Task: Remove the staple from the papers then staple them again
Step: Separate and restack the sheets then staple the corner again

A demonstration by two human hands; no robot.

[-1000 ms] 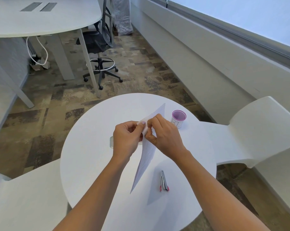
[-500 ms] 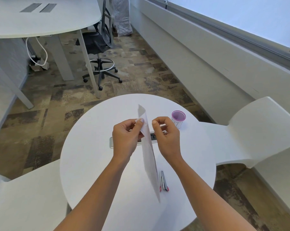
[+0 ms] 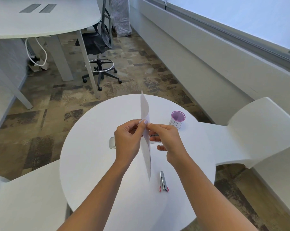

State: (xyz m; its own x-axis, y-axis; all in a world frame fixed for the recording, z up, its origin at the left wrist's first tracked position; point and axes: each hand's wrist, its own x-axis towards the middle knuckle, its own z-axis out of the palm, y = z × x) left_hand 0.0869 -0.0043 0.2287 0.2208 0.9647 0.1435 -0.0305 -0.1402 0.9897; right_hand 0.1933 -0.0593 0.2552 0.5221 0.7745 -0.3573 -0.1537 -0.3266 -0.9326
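The white papers (image 3: 145, 107) stand edge-on and upright above the round white table (image 3: 94, 164). My left hand (image 3: 127, 140) pinches them between thumb and fingers near the middle of their edge. From the other side, my right hand (image 3: 167, 140) pinches the same spot with thumb and forefinger; the staple itself is too small to see. A silver stapler (image 3: 112, 142) lies flat on the table behind my hands, mostly hidden by them. A thin silver staple remover with pink tips (image 3: 163, 181) lies on the table below my right wrist.
A small cup with a purple rim (image 3: 178, 119) stands at the table's back right. White moulded chairs sit at the right (image 3: 257, 130) and at the lower left (image 3: 24, 197). A black office chair (image 3: 99, 45) and a desk (image 3: 41, 22) are beyond.
The papers have swung from a slanted, open face to upright and edge-on. My right hand let go of them briefly, then came back to pinch them beside my left thumb.
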